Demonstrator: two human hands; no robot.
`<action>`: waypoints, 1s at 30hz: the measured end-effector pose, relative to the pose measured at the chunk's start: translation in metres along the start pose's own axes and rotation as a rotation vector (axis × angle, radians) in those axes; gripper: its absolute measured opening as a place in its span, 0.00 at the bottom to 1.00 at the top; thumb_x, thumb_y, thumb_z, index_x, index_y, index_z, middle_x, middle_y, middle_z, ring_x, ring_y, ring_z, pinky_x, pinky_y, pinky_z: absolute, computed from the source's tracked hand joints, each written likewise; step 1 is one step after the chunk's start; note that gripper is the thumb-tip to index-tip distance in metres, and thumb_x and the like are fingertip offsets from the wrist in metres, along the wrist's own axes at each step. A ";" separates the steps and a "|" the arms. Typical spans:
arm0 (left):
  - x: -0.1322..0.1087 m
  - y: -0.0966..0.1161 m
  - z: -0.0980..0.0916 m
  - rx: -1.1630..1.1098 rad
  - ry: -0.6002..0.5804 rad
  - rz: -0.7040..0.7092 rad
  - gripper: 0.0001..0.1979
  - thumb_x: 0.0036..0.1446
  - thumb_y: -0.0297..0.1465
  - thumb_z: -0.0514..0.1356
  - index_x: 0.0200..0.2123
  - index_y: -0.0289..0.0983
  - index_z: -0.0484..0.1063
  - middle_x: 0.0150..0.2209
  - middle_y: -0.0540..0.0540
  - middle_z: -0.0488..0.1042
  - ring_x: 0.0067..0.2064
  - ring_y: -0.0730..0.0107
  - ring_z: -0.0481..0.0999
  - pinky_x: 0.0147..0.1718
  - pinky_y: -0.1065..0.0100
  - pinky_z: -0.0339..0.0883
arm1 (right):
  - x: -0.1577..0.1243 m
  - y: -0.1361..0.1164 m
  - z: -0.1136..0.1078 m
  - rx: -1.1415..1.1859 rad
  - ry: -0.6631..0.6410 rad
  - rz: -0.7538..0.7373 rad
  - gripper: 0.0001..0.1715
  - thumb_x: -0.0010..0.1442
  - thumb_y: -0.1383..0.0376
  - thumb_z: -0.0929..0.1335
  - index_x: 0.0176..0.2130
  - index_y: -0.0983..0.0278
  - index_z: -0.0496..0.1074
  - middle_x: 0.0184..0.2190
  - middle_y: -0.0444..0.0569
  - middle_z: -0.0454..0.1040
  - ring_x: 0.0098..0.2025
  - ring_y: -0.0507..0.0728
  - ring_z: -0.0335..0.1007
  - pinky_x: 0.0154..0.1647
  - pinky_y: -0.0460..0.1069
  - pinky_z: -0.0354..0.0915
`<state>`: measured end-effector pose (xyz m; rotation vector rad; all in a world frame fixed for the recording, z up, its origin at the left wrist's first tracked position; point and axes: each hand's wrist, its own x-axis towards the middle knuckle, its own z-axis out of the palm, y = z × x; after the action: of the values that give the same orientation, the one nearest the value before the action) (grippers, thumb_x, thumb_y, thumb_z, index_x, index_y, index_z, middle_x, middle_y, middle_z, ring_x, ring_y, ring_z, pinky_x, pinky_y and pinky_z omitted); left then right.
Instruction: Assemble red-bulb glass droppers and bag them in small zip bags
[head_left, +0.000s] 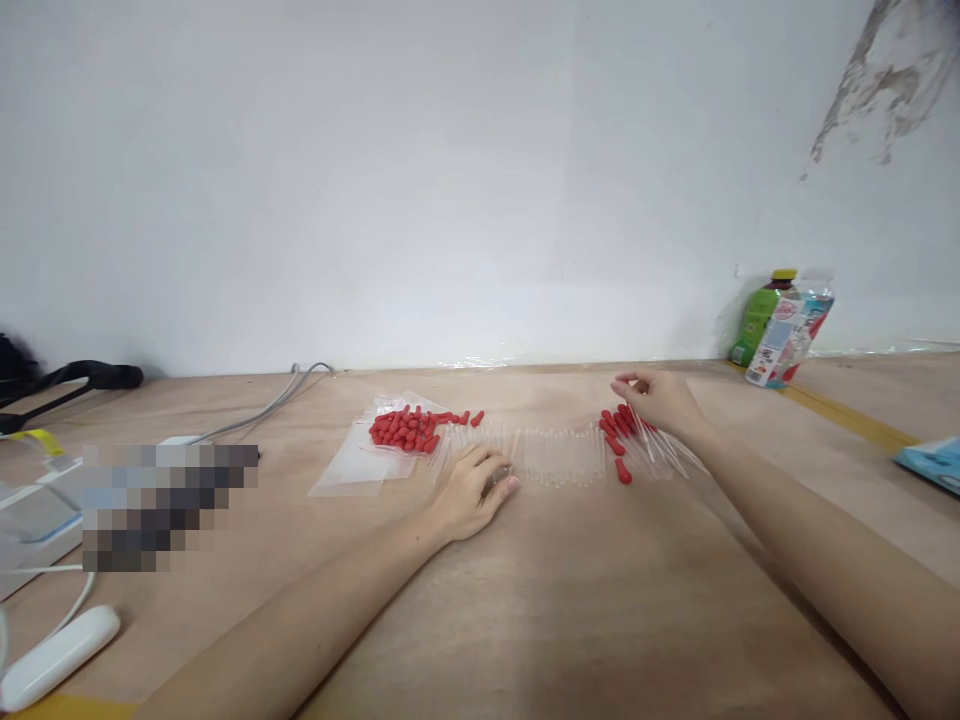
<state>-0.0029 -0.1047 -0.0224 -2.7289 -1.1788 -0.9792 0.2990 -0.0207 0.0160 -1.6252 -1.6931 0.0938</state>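
Note:
My left hand [476, 492] rests over the left part of a row of thin clear tubes [562, 457] laid side by side on the table. Its fingers are bent, with a gap between thumb and forefinger, and it looks open. At the right end of the row, my right hand [660, 400] is raised a little with fingertips pinched together; what they hold is hard to make out. Below it lie several red rubber bulbs [613, 424] and a fan of clear tubes [660, 455]. One red bulb [623, 472] lies apart, nearer to me.
A heap of red bulbs [405, 430] lies on a clear plastic bag [352, 465] at left. Two bottles [784, 335] stand by the wall at right, near a blue packet [930, 463]. A white power strip [37, 530], cables [262, 410] and a white device [60, 655] occupy the left.

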 end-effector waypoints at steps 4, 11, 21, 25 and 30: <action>0.000 0.000 -0.001 0.012 0.007 0.010 0.10 0.56 0.34 0.52 0.38 0.37 0.69 0.38 0.44 0.69 0.41 0.65 0.67 0.41 0.62 0.62 | -0.005 0.007 0.019 -0.248 -0.013 -0.036 0.19 0.53 0.56 0.61 0.41 0.62 0.71 0.26 0.47 0.72 0.30 0.55 0.66 0.29 0.47 0.55; 0.000 0.000 0.000 0.027 0.016 0.009 0.10 0.56 0.34 0.52 0.37 0.37 0.69 0.37 0.44 0.69 0.40 0.65 0.68 0.40 0.63 0.62 | -0.016 0.003 0.021 -0.344 0.116 -0.104 0.18 0.54 0.59 0.60 0.40 0.66 0.68 0.31 0.50 0.70 0.30 0.55 0.65 0.31 0.47 0.55; 0.006 -0.001 0.004 0.144 0.095 -0.076 0.07 0.54 0.32 0.54 0.34 0.37 0.70 0.38 0.45 0.68 0.42 0.63 0.65 0.41 0.60 0.60 | -0.042 -0.024 0.004 -0.502 -0.262 -0.180 0.13 0.50 0.60 0.62 0.21 0.63 0.69 0.25 0.48 0.71 0.26 0.54 0.65 0.24 0.47 0.49; 0.020 -0.007 0.012 0.262 0.125 -0.176 0.06 0.52 0.33 0.56 0.32 0.37 0.69 0.40 0.44 0.67 0.45 0.58 0.63 0.43 0.56 0.56 | -0.042 -0.028 0.004 -0.546 -0.298 -0.129 0.12 0.48 0.61 0.63 0.20 0.63 0.70 0.22 0.49 0.71 0.26 0.57 0.66 0.24 0.48 0.50; 0.046 -0.006 0.019 0.312 0.074 -0.310 0.09 0.49 0.36 0.58 0.29 0.37 0.71 0.41 0.40 0.67 0.46 0.53 0.61 0.42 0.53 0.56 | -0.045 -0.035 0.002 -0.556 -0.360 -0.028 0.12 0.46 0.64 0.64 0.16 0.64 0.69 0.19 0.51 0.69 0.24 0.56 0.65 0.21 0.47 0.52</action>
<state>0.0276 -0.0657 -0.0140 -2.2974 -1.6189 -0.8239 0.2641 -0.0660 0.0120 -2.0813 -2.1483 -0.1171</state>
